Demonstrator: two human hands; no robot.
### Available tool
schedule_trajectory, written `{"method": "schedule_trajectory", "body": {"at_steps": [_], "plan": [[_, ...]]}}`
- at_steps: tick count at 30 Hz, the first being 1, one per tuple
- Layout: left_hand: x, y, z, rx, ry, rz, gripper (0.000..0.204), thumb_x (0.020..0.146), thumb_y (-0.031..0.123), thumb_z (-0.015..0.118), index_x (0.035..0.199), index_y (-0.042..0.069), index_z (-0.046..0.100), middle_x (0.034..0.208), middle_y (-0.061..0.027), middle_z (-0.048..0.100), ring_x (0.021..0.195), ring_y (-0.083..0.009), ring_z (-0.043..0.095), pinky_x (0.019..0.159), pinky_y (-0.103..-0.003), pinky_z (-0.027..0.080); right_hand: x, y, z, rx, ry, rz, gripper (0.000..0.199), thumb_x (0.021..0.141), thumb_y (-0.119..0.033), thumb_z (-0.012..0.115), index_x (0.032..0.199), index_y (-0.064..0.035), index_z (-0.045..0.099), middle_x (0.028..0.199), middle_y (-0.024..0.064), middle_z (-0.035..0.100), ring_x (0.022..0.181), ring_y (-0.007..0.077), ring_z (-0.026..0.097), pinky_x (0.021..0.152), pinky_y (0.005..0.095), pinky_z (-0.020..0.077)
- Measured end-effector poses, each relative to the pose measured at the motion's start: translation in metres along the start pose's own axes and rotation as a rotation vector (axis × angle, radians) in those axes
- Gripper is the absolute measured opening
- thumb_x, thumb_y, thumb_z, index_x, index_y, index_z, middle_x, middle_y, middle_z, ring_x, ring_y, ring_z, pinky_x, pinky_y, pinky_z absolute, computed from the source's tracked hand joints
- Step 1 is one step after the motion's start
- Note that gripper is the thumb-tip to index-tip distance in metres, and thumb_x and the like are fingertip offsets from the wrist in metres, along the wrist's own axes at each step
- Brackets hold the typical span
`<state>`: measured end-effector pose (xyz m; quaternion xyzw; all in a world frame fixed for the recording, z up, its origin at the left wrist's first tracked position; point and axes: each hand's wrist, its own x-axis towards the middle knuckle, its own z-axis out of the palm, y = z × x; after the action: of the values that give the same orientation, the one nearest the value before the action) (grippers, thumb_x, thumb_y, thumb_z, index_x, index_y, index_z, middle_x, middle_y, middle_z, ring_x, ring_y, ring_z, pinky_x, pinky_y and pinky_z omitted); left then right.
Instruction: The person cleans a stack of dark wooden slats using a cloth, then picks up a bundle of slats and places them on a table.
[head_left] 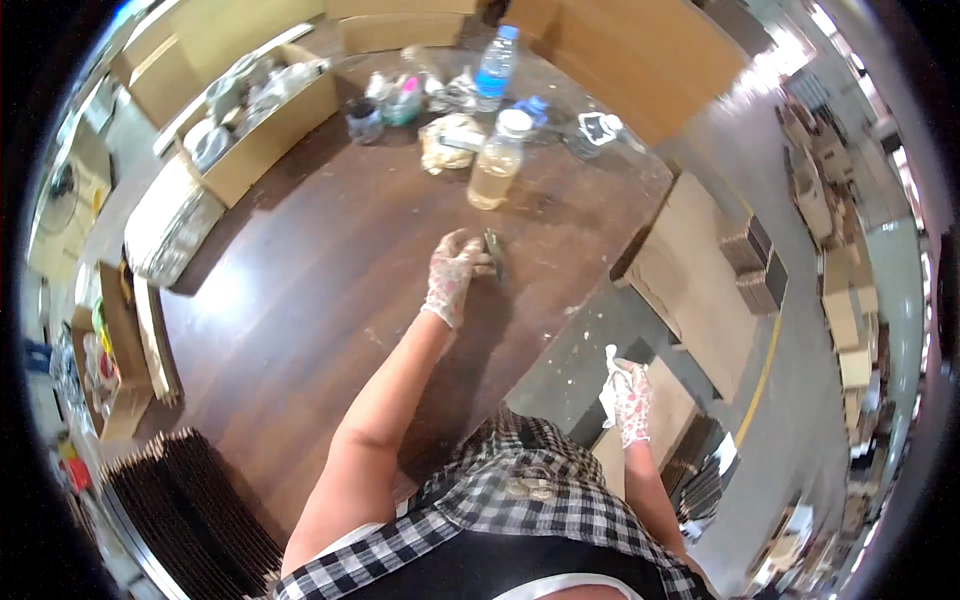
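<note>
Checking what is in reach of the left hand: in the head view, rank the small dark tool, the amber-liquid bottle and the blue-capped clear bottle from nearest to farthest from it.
1. Small dark tool: touching the left hand, at its fingertips.
2. Amber-liquid bottle: standing farther up the table, slightly right.
3. Blue-capped clear bottle: farthest, near the table's far edge.

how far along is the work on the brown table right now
Early, it seems. Done: flat dark sheets lie stacked at the table corner. In hand: the left hand grips a small dark tool; the right hand hangs off the table edge. Left: the carton is open.
</note>
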<state>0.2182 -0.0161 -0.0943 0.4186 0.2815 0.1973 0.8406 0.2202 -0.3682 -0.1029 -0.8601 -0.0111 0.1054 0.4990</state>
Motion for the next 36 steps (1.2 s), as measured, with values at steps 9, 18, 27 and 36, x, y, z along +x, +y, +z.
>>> {"method": "schedule_trajectory", "body": {"at_steps": [9,18,27,36], "plan": [[-0.122,-0.081,0.045,0.651,-0.718,0.432,0.071,0.079,0.020,0.074,0.139,0.007,0.039,0.142,-0.0130,0.036,0.131,-0.0315,0.039,0.108,-0.041,0.034,-0.023,-0.020,0.012,0.562,-0.006,0.167,0.029,0.095,-0.018,0.053,0.120,-0.0038,0.054,0.107,0.0072,0.060,0.093,0.0156,0.059,0.079,0.0294,0.0512],[-0.098,-0.019,0.053,0.867,-0.509,0.616,0.050,0.084,0.022,0.066,0.127,0.003,0.049,0.128,-0.0144,0.054,0.116,-0.0270,0.054,0.099,-0.040,0.045,-0.022,-0.012,-0.007,0.379,-0.198,-0.060,0.030,0.094,-0.024,0.054,0.118,-0.0065,0.057,0.118,0.0114,0.057,0.112,0.0246,0.054,0.096,0.0348,0.0431],[-0.105,-0.075,0.156,1.484,-0.480,1.139,0.056,0.087,0.030,0.065,0.134,0.008,0.047,0.136,-0.0182,0.044,0.129,-0.0316,0.040,0.106,-0.045,0.036,-0.105,0.160,-0.109,0.150,0.134,0.054,0.023,0.092,-0.025,0.052,0.100,-0.0055,0.061,0.098,0.0166,0.065,0.094,0.0337,0.062,0.084,0.0400,0.0485],[-0.211,-0.274,0.242,1.436,-1.676,-0.019,0.043,0.086,0.015,0.064,0.127,0.004,0.053,0.126,-0.0143,0.054,0.117,-0.0276,0.053,0.095,-0.039,0.047,-0.188,0.312,-0.109,0.360,0.528,0.672,0.037,0.087,-0.028,0.051,0.110,-0.0015,0.062,0.099,0.0187,0.067,0.091,0.0278,0.064,0.079,0.0378,0.0500]]}}
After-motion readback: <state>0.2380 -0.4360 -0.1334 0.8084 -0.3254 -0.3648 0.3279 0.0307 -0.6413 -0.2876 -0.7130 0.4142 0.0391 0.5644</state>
